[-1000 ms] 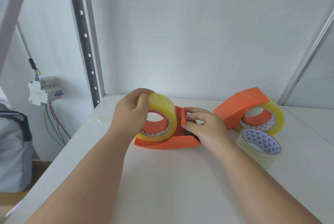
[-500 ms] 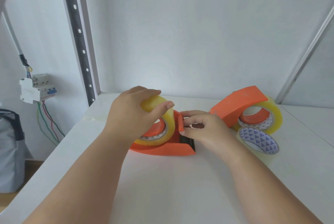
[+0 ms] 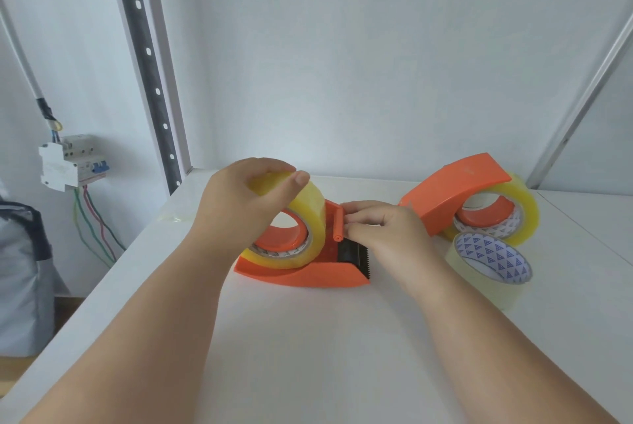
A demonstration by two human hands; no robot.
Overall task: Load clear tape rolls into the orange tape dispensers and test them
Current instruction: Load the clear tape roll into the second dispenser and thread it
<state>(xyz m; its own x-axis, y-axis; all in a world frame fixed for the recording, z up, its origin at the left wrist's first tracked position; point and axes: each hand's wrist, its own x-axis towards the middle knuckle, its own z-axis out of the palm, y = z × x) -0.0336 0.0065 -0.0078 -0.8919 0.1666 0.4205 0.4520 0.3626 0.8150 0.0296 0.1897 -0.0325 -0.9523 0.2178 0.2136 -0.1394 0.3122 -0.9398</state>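
Tape roll (image 3: 308, 218) sits on the orange dispenser (image 3: 301, 274), mid table (image 3: 308, 355). L hand (image 3: 239, 204) curls over its top. R hand (image 3: 387, 231) pinches at the little roller (image 3: 338, 223). 2nd dispenser (image 3: 455, 187) w/ roll at 2 o'clock, spare roll (image 3: 489, 262) just in front.

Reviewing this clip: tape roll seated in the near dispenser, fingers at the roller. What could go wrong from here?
1. The right hand pinches beside the orange roller, just above the serrated black blade; a slip could nick a finger.
2. The left hand only holds the tape roll from above; pulling might tip the near dispenser.
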